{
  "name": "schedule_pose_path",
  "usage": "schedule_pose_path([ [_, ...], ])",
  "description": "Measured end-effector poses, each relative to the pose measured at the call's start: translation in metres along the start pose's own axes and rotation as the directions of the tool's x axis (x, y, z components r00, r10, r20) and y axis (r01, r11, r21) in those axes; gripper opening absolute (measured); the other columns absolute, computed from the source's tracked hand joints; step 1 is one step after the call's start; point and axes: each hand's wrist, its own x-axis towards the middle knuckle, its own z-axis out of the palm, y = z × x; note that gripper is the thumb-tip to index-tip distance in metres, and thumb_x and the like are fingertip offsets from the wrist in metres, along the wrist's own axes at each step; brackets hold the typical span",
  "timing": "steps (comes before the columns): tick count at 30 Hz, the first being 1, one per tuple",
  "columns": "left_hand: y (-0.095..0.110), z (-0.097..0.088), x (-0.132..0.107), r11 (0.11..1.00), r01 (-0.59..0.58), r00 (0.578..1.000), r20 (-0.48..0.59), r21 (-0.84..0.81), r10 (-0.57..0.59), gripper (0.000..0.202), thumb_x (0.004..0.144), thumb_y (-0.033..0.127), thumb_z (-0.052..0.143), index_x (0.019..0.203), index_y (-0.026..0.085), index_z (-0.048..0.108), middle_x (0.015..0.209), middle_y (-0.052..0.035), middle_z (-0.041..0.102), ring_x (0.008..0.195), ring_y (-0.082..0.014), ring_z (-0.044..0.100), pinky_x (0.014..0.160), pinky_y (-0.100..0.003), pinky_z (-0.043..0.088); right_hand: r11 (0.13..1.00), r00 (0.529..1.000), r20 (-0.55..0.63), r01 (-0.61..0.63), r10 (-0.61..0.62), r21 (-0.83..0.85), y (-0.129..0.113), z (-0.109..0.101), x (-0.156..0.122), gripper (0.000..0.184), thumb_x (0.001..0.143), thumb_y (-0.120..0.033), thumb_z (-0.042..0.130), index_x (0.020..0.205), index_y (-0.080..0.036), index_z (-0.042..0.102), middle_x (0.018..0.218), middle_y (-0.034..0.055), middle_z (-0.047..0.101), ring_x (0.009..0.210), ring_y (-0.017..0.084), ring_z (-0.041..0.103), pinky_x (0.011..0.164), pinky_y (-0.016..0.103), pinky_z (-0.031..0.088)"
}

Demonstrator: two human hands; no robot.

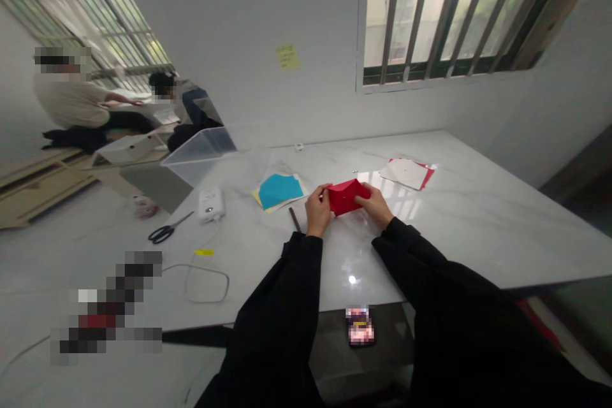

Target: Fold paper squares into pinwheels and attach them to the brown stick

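Both of my hands hold a red paper envelope (344,201) just above the white marbled table. My left hand (318,210) grips its left edge between thumb and fingers. At the right side, my right hand (377,205) pinches the paper. The upper part of the envelope appears folded like a flap. Left of my hands lies a stack of cut paper with a blue sheet (280,192) on top. A dark thin stick-like item (294,219) rests beside my left wrist. Further right sit white paper pieces (405,173) over a red one.
Black-handled scissors (165,233), a white power bank (211,205) with a cable and a clear plastic bin (201,150) are to the left. A phone (360,326) is below the table's front edge. Two people sit at the far left.
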Motion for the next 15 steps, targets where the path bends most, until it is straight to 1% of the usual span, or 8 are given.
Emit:
schedule_pose_path([
  [3, -0.008, -0.001, 0.008, 0.995, 0.048, 0.998, -0.043, -0.087, -0.051, 0.018, 0.088, 0.027, 0.062, 0.093, 0.019, 0.077, 0.094, -0.0067, 0.075, 0.088, -0.0216, 0.066, 0.081, -0.029, 0.050, 0.998, 0.999, 0.050, 0.006, -0.009, 0.062, 0.000, 0.000, 0.003, 0.036, 0.062, -0.020, 0.059, 0.097, -0.017, 0.066, 0.081, 0.0006, 0.071, 0.073, 0.018, 0.063, 0.071, 0.031, 0.052],
  [6, -0.015, -0.001, 0.014, 0.978, 0.108, 0.990, -0.071, -0.179, -0.123, 0.019, 0.085, 0.031, 0.064, 0.091, 0.017, 0.075, 0.088, -0.0059, 0.075, 0.084, -0.0207, 0.066, 0.078, -0.028, 0.050, 0.997, 0.997, 0.074, 0.009, -0.015, 0.079, 0.002, -0.001, 0.007, 0.036, 0.061, -0.018, 0.059, 0.096, -0.017, 0.067, 0.084, 0.0015, 0.072, 0.076, 0.019, 0.065, 0.075, 0.033, 0.054],
  [9, -0.018, -0.002, 0.016, 0.958, 0.129, 0.983, -0.098, -0.258, -0.159, 0.022, 0.083, 0.035, 0.066, 0.090, 0.015, 0.073, 0.087, -0.0058, 0.074, 0.082, -0.0193, 0.065, 0.076, -0.027, 0.049, 0.998, 0.997, 0.073, -0.003, -0.001, 0.059, 0.006, -0.001, 0.009, 0.036, 0.061, -0.018, 0.059, 0.097, -0.016, 0.068, 0.086, 0.0024, 0.072, 0.077, 0.019, 0.066, 0.075, 0.033, 0.055],
  [10, -0.019, -0.002, 0.017, 0.950, 0.135, 0.980, -0.106, -0.281, -0.171, 0.023, 0.082, 0.035, 0.065, 0.090, 0.015, 0.072, 0.087, -0.0059, 0.074, 0.080, -0.0188, 0.065, 0.075, -0.027, 0.049, 0.999, 0.998, 0.060, -0.003, 0.001, 0.044, 0.008, -0.001, 0.009, 0.037, 0.062, -0.019, 0.060, 0.098, -0.016, 0.067, 0.089, 0.0027, 0.072, 0.077, 0.018, 0.066, 0.074, 0.033, 0.055],
  [12, -0.018, -0.004, 0.017, 0.934, 0.163, 0.969, -0.125, -0.318, -0.212, 0.023, 0.080, 0.034, 0.065, 0.093, 0.016, 0.069, 0.084, -0.0053, 0.073, 0.076, -0.0178, 0.065, 0.070, -0.027, 0.050, 1.000, 1.000, -0.003, -0.004, 0.004, -0.006, 0.010, 0.000, 0.009, 0.041, 0.063, -0.022, 0.062, 0.103, -0.018, 0.064, 0.093, 0.0027, 0.071, 0.074, 0.016, 0.065, 0.070, 0.031, 0.055],
  [15, -0.016, -0.007, 0.017, 0.929, 0.195, 0.949, -0.180, -0.315, -0.260, 0.022, 0.076, 0.028, 0.068, 0.096, 0.019, 0.063, 0.070, 0.0007, 0.067, 0.060, -0.0147, 0.061, 0.057, -0.023, 0.044, 0.998, 0.991, -0.136, -0.011, 0.002, -0.065, 0.011, 0.001, 0.008, 0.043, 0.064, -0.027, 0.069, 0.105, -0.021, 0.058, 0.093, 0.0009, 0.068, 0.069, 0.014, 0.063, 0.064, 0.029, 0.054],
])
